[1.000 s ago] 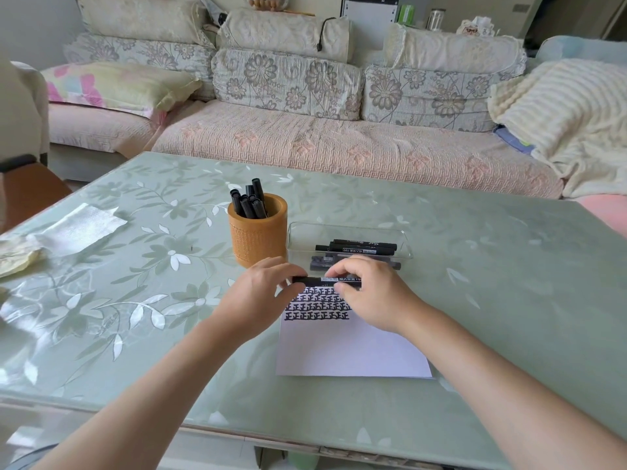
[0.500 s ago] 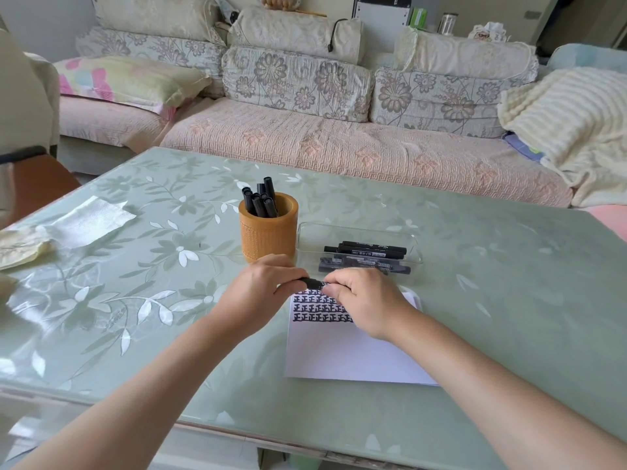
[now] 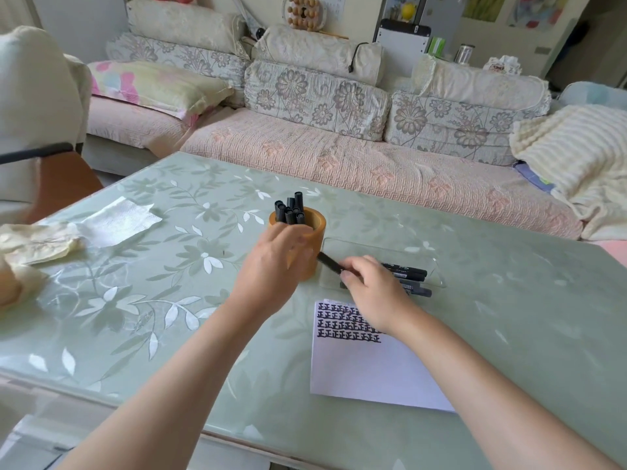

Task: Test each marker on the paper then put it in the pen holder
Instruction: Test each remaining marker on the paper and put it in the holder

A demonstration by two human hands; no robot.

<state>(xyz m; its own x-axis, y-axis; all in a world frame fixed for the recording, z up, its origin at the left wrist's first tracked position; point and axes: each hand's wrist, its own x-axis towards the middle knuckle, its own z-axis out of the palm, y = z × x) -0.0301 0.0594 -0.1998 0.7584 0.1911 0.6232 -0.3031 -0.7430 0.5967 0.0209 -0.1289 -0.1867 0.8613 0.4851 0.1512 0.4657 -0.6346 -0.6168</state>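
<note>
Since half a second ago both hands have left the paper (image 3: 366, 371). Then they were joined over one marker at the sheet's top edge, apparently pressing the cap on. Now the left hand (image 3: 271, 266) sits against the near side of the pen holder (image 3: 310, 242), and the right hand (image 3: 369, 293) carries the marker (image 3: 328, 262) toward it, tip end angled up and left.

Judgement: testing of this marker is done; the step in hand is the drop into the holder.

Grip state: right fingers are clamped on the marker's rear half. Left fingers curl loosely at the holder's wall; whether they actually press it I cannot tell.

Task items: held marker is in the air between tray and holder, just beside the holder's right wall, not yet inside. Several capped markers (image 3: 290, 210) stand upright in the holder. A few more lie flat in the clear tray (image 3: 436, 269) behind the right hand, so work remains.

Materials:
- Holder: short cylinder, matte orange-tan, looks like bamboo or wood.
- Markers: slim black plastic barrels, pale print on the side.
- Tray: transparent, shallow, rounded corners.
- Paper: plain white sheet, four rows of heavy black test marks at its top.
- Surface (image 3: 169, 300): glossy, pale green with a white leaf pattern, strong reflections.
</note>
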